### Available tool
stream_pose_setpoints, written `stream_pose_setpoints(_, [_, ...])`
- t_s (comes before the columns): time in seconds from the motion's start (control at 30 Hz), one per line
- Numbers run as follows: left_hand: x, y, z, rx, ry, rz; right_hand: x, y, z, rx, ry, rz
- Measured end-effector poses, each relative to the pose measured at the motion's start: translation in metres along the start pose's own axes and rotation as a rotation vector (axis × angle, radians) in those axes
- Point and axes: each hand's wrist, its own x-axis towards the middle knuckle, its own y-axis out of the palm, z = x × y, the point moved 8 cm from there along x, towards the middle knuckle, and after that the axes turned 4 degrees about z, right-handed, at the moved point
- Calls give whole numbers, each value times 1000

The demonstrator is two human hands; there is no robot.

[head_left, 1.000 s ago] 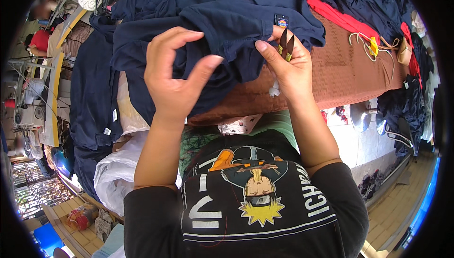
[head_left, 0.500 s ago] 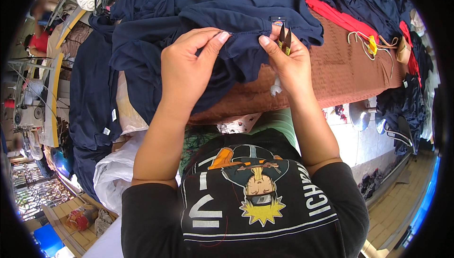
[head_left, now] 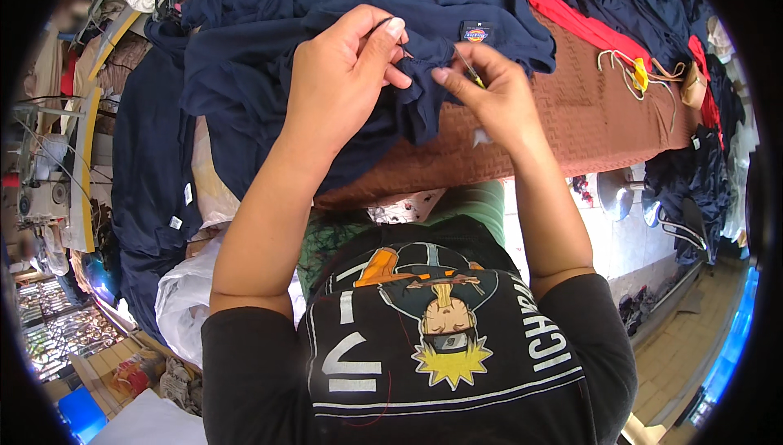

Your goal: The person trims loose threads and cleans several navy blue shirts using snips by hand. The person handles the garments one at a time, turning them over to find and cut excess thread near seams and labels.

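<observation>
Brown cover [head_left: 583, 119] beneath navy garment [head_left: 449, 13]

The garment lies bunched over the cover. Above the cover, the left hand [head_left: 338, 78] pinches the garment between thumb and fingers; the right hand [head_left: 499, 96] grasps partly hidden snips [head_left: 479, 82].

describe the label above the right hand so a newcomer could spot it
Find the brown cloth, then the navy garment bunched on it. Just above the right hand sits a small dark label. Its multicoloured emblem sets it apart from the white tags on the navy cloth at left.
</observation>
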Motion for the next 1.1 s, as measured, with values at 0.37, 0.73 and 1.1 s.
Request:
stream_pose_setpoints(0.37, [8, 7, -6, 81, 51, 23, -22, 9, 83, -404, -653, -71])
stream_pose_setpoints(0.73, [12, 10, -1, 60, -108, 307, 1, -3, 73, -230, -490, -52])
stream_pose_setpoints(1.1, [8, 19, -9, 183, -81, 374, 2, -10, 92, -431, -514, 96])
